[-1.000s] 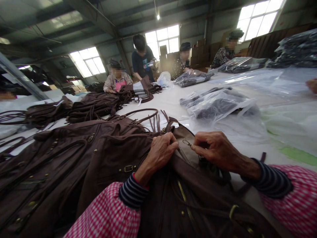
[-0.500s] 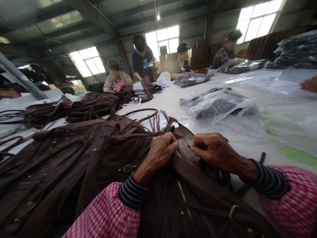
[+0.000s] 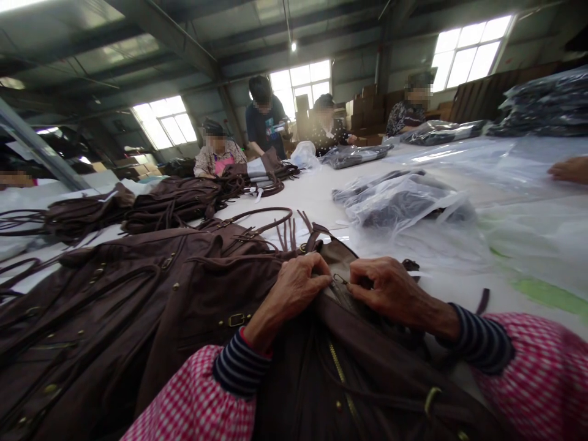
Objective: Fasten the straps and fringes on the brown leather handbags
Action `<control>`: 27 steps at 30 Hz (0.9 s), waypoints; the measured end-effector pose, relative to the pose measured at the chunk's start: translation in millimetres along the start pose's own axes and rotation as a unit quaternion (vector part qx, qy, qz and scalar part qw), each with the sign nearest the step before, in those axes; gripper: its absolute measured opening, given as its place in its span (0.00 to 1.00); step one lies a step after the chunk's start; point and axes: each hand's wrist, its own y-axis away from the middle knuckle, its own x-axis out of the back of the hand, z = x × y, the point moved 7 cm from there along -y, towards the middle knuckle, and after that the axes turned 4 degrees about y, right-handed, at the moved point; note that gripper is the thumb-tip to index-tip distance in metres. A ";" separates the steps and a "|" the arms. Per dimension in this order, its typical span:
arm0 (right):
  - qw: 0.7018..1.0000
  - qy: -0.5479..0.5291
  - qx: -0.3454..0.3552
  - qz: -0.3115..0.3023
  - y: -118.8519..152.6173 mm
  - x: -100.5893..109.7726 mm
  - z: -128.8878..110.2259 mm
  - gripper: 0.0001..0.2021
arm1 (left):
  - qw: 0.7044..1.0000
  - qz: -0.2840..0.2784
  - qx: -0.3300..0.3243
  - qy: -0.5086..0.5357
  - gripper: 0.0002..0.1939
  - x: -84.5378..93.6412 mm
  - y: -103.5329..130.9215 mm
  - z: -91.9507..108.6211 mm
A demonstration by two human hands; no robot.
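Note:
A dark brown handbag (image 3: 294, 373) with brass zips and a tan lining lies before me, its top edge toward my hands. My left hand (image 3: 297, 286) is closed in a pinch at that edge, over the opening; what lies between the fingertips is partly hidden, but it appears to be the bag's edge. Across the opening, my right hand (image 3: 392, 294) pinches a small metal snap hook (image 3: 340, 278), whose looped end points toward my left fingertips. A small gap separates the hook from the left hand. More brown handbags (image 3: 105, 294) lie flat to the left.
Piled brown bags (image 3: 172, 199) cover the far left of the white table (image 3: 301, 190). Clear plastic-wrapped goods (image 3: 408, 196) lie beyond my right hand, and a taller wrapped stack (image 3: 546, 101) stands at far right. Several people work across the table; another person's hand (image 3: 569, 169) shows at right.
My right hand has moved left with the snap hook, bringing it closer to my left hand. My left hand keeps its pinch at the bag's edge. The view has tilted slightly.

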 end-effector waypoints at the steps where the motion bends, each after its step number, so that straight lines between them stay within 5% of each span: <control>1: 1.000 0.000 -0.002 -0.005 -0.5 -1.1 0.2 0.09 | 1.000 0.002 0.002 0.005 0.05 -0.1 -0.4 -1.0; 17: 0.996 0.030 -0.078 -0.009 -3.6 -18.6 7.1 0.06 | 0.999 0.024 0.010 0.044 0.12 -2.2 -0.7 -9.4; 27: 0.994 -0.072 -0.079 -0.023 -8.5 -27.6 10.1 0.05 | 0.969 0.130 0.041 0.204 0.08 -1.2 -1.8 -20.0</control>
